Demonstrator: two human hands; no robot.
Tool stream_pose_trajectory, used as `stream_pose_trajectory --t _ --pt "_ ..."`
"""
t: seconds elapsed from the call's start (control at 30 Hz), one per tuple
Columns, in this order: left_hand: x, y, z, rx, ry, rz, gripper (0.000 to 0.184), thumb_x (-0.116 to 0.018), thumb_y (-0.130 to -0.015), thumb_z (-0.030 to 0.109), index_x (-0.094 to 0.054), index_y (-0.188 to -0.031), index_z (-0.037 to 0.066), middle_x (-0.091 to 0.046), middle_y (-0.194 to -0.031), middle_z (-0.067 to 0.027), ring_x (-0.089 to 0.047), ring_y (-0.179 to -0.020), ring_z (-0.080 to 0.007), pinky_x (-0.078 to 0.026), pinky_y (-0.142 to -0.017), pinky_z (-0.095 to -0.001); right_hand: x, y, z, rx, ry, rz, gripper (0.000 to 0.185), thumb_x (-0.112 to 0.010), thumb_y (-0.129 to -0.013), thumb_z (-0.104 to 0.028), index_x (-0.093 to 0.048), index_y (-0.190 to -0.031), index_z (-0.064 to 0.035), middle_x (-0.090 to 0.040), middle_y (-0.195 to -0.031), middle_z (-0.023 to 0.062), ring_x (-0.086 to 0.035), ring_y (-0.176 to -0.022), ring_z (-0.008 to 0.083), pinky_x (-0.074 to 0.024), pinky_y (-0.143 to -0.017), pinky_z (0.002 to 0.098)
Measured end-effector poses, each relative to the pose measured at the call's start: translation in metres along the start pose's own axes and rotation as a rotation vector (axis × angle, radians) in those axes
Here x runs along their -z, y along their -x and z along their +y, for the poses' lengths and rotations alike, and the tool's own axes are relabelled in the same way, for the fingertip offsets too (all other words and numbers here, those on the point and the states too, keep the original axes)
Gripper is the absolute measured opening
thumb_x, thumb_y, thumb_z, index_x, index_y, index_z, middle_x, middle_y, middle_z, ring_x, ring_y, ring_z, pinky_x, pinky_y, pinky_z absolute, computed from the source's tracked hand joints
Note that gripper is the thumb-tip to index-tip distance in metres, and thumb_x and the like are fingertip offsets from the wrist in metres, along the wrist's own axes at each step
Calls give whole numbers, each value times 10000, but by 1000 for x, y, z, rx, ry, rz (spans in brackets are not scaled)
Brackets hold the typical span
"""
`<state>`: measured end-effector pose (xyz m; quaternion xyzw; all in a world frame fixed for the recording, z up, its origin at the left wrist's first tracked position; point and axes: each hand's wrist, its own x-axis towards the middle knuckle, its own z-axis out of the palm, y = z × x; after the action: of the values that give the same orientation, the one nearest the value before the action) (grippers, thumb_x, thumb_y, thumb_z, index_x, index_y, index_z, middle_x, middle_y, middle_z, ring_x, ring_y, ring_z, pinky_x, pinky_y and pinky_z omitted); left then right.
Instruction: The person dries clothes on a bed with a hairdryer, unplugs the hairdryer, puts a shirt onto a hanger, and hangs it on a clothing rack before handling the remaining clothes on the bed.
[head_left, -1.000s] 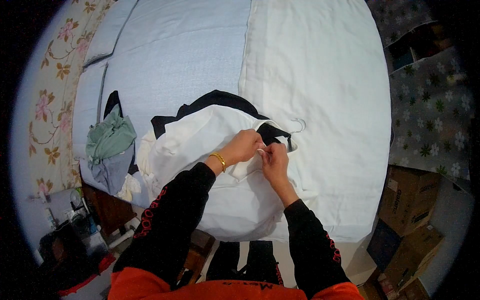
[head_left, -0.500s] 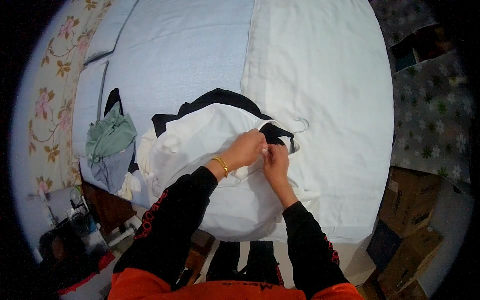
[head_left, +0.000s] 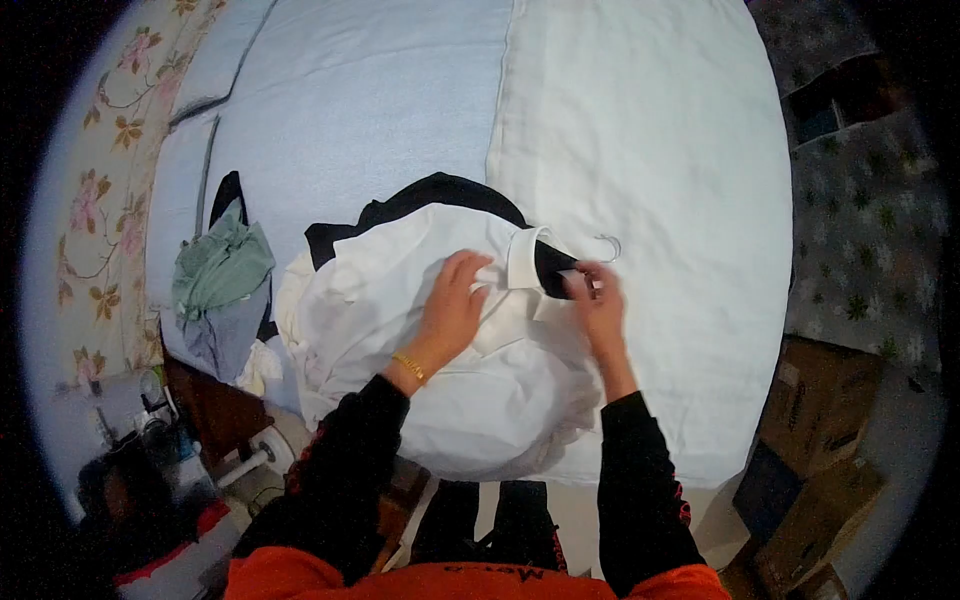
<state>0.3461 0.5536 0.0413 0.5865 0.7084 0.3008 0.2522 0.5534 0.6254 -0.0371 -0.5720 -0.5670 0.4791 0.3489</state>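
Note:
A white collared shirt [head_left: 390, 270] lies spread on the bed with its collar [head_left: 523, 258] toward the right. Black cloth [head_left: 556, 270] shows inside the neck opening. My left hand [head_left: 450, 315], with a gold bracelet at the wrist, is over the shirt front left of the collar, fingers apart and holding nothing. At the right side of the neck opening is my right hand [head_left: 602, 318], its fingers slightly bent, apart and a little blurred. Just beyond it a hanger hook [head_left: 609, 246] sticks out from the collar. More black fabric [head_left: 435, 188] lies along the shirt's far edge.
Green and grey garments [head_left: 222, 270] are heaped at the bed's left. Under everything is a pale blue and white bed cover [head_left: 640, 130]. Cardboard boxes [head_left: 820, 405] stand on the floor to the right. A floral curtain [head_left: 100, 200] hangs at far left.
My hands were together at the shirt's neck; they have parted, left hand moving left, right hand moving right. The collar flap now shows standing folded over.

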Motion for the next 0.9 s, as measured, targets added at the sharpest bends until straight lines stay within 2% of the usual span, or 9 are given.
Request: stream_pose_trajectory --t 0.03,0.1,0.23,0.33,0.4,0.57,0.8,0.87,0.9 --pt "8 11 -7 0 -4 6 328 -536 -832 -30 -524 -1154 35 -520 -1176 -163 -520 -1087 -303 -466 -873 -366 13 -17 -9 -256 -62 57 355 -686 -821 -247 -584 -1070 -15 -633 -937 108 -600 -873 227 -482 -777 347" --pt "20 38 -15 85 -81 -82 345 -540 -827 -14 -518 -1169 23 -496 -1185 -189 -472 -1139 -360 -406 -963 -399 21 -48 24 -388 116 197 444 -684 -827 -270 -532 -1111 36 -625 -937 109 -601 -845 201 -487 -743 303" --pt "28 88 -20 195 -70 -127 322 -548 -833 -9 -531 -1154 22 -497 -1175 -189 -481 -1118 -367 -403 -963 -398 16 -78 15 -575 -380 1 417 -682 -814 -232 -542 -1132 -2 -569 -835 22 -527 -702 153 -439 -626 278" --pt "42 111 -7 359 25 -94 282 -540 -859 -4 -543 -1139 31 -510 -1152 -192 -479 -1118 -367 -400 -965 -404 21 -62 -50 -487 -452 -112 173 -636 -822 -201 -546 -813 -54 -494 -672 7 -471 -608 131 -420 -596 283" --pt "52 127 -9 357 -1 -55 277 -542 -861 -2 -545 -1136 33 -513 -1153 -189 -497 -1095 -357 -418 -944 -400 30 -42 -93 -338 -584 -325 329 -579 -833 -190 -400 -568 -114 -401 -566 4 -431 -563 117 -384 -571 285" --pt "91 163 1 352 42 74 262 -547 -870 11 -548 -1132 32 -515 -1168 -177 -565 -986 -326 -474 -853 -379 31 29 -222 -202 -428 -648 296 -608 -849 -198 -471 -602 -109 -430 -605 -46 -373 -563 63 -299 -548 230" --pt "207 226 43 311 0 446 210 -549 -869 -13 -574 -1077 9 -561 -1100 -127 -607 -887 -272 -502 -747 -340 103 128 -442 208 -720 -905 287 -646 -857 -221 -544 -646 -55 -514 -634 5 -478 -579 85 -371 -528 240" --pt "245 251 60 339 36 569 217 -557 -860 -18 -576 -1076 -5 -589 -1044 -128 -615 -816 -239 -497 -719 -335 92 165 -491 164 -710 -670 296 -640 -872 -242 -527 -658 -72 -485 -611 -6 -459 -557 79 -352 -513 242" --pt "257 261 62 327 52 589 217 -557 -860 -18 -576 -1076 -5 -589 -1044 -128 -615 -816 -239 -497 -719 -335 74 168 -503 158 -614 -753 295 -623 -892 -238 -510 -668 -84 -448 -589 -19 -422 -535 71 -328 -500 239"
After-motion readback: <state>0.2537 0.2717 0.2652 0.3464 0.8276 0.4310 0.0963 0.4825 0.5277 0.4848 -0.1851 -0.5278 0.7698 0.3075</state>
